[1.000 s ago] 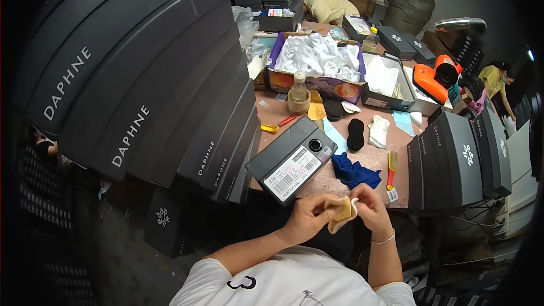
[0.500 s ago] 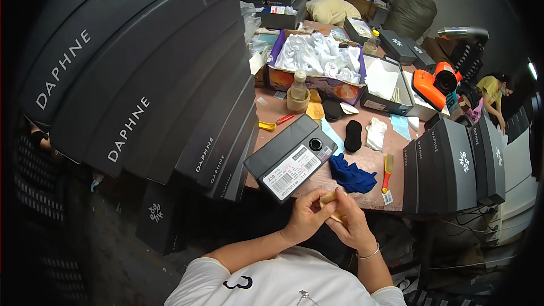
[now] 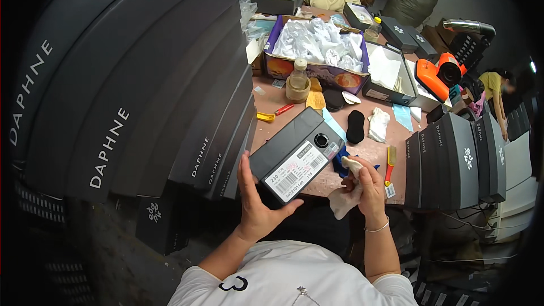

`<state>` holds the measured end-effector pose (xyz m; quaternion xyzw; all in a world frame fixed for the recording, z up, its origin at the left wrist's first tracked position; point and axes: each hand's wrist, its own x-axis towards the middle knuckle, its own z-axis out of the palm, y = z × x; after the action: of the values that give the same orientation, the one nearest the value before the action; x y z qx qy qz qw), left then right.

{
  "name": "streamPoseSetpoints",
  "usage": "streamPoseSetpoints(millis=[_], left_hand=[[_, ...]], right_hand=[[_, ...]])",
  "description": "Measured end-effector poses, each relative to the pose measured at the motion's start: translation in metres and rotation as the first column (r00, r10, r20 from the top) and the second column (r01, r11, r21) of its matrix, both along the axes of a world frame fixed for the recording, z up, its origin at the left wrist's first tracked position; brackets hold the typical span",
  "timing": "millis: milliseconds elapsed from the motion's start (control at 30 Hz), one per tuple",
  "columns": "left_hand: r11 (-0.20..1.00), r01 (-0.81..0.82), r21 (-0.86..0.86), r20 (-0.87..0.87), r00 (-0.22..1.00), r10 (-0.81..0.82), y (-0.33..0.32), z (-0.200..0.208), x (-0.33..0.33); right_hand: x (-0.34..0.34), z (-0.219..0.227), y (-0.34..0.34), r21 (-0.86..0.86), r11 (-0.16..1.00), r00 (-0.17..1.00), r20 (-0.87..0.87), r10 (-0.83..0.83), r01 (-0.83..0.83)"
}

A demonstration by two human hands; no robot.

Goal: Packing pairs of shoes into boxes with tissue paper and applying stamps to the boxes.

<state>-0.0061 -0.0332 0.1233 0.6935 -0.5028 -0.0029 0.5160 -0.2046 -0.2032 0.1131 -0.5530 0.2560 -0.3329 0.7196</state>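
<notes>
My right hand (image 3: pixel 368 190) pinches an off-white cloth (image 3: pixel 344 201), which hangs down at the table's near edge. Behind it, a blue cloth (image 3: pixel 340 161) lies partly hidden. My left hand (image 3: pixel 258 209) spreads its fingers and thumb around the near left corner of a closed dark grey shoe box (image 3: pixel 283 141). Whether it presses on the box I cannot tell. The box lies at a slant on the table, its white label and a round black hole facing me.
Tall stacks of dark shoe boxes rise at left (image 3: pixel 141 79) and right (image 3: pixel 447 164). On the table are a yellow-handled brush with red (image 3: pixel 390 167), a black oval pad (image 3: pixel 356 127), a bottle (image 3: pixel 298 82) and a purple carton (image 3: pixel 351 82) of white wrapping. Farther right, a person (image 3: pixel 496 93) bends over.
My hands have parted. The left has moved left to the shoe box; the right has moved slightly right and up, and the cloth, bunched between both hands before, now hangs from it.
</notes>
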Motion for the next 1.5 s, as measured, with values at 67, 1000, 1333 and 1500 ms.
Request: streamPoseSetpoints(millis=[67,1000,1333,1500], left_hand=[[1.000,0.026,0.002,-0.017,1.000,-0.026,-0.007,-0.003,0.005],[0.968,0.243,-0.058,-0.081,0.966,-0.247,-0.030,-0.026,0.061],[0.967,0.254,0.016,-0.046,0.966,-0.254,-0.032,-0.005,0.060],[0.980,0.197,0.013,-0.002,0.980,-0.197,-0.031,-0.005,0.059]], right_hand=[[0.008,0.000,-0.004,-0.028,0.999,1.000,-0.009,0.025,-0.025],[0.251,-0.052,-0.225,-0.927,0.258,0.835,-0.360,-0.416,-0.271],[0.248,-0.072,-0.241,-0.926,0.339,0.923,-0.267,-0.275,-0.167],[0.201,-0.065,-0.231,-0.885,0.364,0.852,0.067,-0.519,0.291]])
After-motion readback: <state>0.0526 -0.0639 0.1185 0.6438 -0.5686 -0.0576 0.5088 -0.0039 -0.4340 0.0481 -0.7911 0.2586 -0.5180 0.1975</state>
